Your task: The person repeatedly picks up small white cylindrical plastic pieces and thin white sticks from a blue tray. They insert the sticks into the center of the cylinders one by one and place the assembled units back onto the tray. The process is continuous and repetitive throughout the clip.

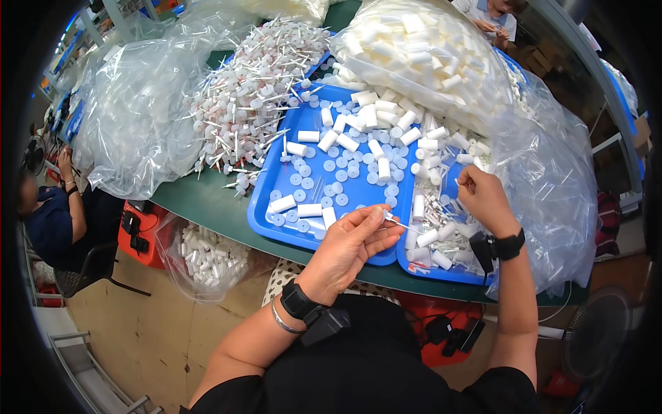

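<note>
My left hand (345,252) pinches a thin white stick-like part (398,222) between thumb and forefinger, above the front right of a blue tray (256,219). My right hand (483,200) is raised over a second blue tray (448,277) to the right. Its thumb and fingertips are pressed together; whether something small is between them I cannot make out. White foam-like cylinders (384,169) and translucent round discs (341,199) lie scattered across the left tray. In the right one, more white cylinders (427,237) rest among thin white pieces.
A heap of white sticks with discs (252,90) lies at the back left beside a clear plastic bag (138,110). Behind the trays is a big bag of white cylinders (427,62). More plastic sheeting (545,186) covers the right side. A co-worker (62,200) sits at left.
</note>
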Demonstrator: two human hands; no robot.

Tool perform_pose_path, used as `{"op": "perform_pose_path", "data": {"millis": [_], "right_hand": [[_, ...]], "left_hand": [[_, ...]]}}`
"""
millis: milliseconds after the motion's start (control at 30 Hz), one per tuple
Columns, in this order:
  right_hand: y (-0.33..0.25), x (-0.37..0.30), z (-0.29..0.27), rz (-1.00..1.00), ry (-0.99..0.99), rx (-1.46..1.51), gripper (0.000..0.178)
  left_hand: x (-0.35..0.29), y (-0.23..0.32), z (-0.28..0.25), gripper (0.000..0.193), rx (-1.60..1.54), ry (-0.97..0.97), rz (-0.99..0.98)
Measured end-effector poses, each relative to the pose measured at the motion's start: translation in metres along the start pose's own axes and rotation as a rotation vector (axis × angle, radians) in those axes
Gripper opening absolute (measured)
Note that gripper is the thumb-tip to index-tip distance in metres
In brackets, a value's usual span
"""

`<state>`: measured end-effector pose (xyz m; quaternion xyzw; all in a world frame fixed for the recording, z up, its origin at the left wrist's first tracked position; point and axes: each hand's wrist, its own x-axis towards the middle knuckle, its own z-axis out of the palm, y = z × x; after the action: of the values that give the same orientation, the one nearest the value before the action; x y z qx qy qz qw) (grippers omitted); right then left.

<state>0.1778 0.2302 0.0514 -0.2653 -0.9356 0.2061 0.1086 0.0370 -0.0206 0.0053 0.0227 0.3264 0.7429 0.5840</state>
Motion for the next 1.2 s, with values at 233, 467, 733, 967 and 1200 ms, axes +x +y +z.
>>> {"op": "perform_pose_path", "data": {"millis": [233, 467, 733, 967, 1200], "right_hand": [[-0.066, -0.045, 0.012, -0.219, -0.054, 0.327, 0.010], [-0.083, -0.056, 0.013, -0.121, -0.070, 0.444, 0.011], [-0.085, -0.057, 0.013, -0.196, -0.030, 0.386, 0.011], [-0.091, -0.051, 0.017, 0.017, -0.253, 0.700, 0.014], [-0.099, -0.048, 0.021, 0.038, -0.328, 0.692, 0.021]], "left_hand": [[-0.003, 0.008, 0.005, 0.030, -0.061, 0.011, 0.086], [-0.004, 0.008, 0.010, 0.030, -0.053, 0.036, 0.110], [-0.001, 0.003, 0.004, 0.031, -0.057, 0.036, 0.118], [-0.007, -0.005, 0.012, 0.036, 0.097, -0.037, 0.076], [-0.008, 0.007, 0.008, 0.033, 0.198, -0.019, 0.077]]}}
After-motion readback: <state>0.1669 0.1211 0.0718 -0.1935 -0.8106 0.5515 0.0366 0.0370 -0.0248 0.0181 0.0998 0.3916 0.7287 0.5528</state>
